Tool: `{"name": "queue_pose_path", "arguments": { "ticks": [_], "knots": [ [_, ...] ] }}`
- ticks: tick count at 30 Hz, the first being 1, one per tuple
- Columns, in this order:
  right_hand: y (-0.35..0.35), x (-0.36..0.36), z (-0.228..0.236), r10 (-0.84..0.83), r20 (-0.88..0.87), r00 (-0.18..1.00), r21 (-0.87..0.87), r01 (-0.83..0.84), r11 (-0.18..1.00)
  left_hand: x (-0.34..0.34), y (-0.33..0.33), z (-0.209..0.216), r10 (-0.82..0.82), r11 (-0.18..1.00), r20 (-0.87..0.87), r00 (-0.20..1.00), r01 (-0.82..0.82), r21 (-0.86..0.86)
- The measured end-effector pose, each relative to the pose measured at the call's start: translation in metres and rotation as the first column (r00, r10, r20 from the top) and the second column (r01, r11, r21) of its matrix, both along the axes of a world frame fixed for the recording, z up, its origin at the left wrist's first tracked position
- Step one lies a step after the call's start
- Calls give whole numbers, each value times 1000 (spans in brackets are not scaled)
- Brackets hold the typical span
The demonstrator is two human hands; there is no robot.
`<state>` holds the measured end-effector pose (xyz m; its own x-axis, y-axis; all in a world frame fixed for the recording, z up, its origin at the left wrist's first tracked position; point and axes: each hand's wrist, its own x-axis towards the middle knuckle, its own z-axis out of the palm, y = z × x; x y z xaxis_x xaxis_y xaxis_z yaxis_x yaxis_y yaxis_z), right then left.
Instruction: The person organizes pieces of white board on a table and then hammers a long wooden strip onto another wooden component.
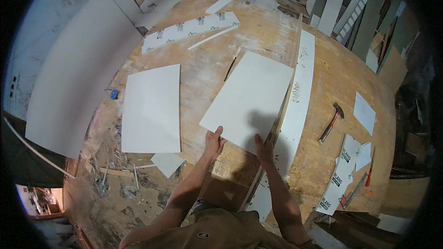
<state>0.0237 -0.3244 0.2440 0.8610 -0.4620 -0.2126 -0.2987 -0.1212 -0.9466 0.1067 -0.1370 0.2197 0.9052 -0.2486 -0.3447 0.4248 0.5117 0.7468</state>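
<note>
A white rectangular board (249, 97) lies slanted in front of me over the wooden worktable. My left hand (214, 143) grips its near left corner, thumb on top and fingers underneath. At the near right corner, my right hand (264, 151) holds the same board, its thumb also on the upper face. The board's right side reaches a long wooden strip (299, 46) and a long white panel (303, 83). To the left rests a second white board (151, 108), apart from my hands. A dark slim pencil or pen (230, 69) lies between the two boards.
On the right are a claw hammer (332, 122), printed white strips (340, 175) and a red-handled tool (370, 168). A blue tape measure (115, 94) sits at the table's left edge. A printed strip (189, 30) lies at the back. Offcuts litter the floor (134, 203) at lower left.
</note>
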Motion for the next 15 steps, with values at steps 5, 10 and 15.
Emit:
{"name": "queue_pose_path", "arguments": {
  "ticks": [5,10,15],
  "knots": [
    [-18,26,-20,70,-382,921,-216,-163,963,13,-25,-26,205,974,20,979,-202,-99],
    [-60,21,-3,93,-470,878,-311,-264,913,35,5,-17,-245,885,-120,962,273,378],
    [-159,1,-15,-407,-5,914,-608,320,727,29,22,12,-560,262,-161,812,359,896]
  ]
}}
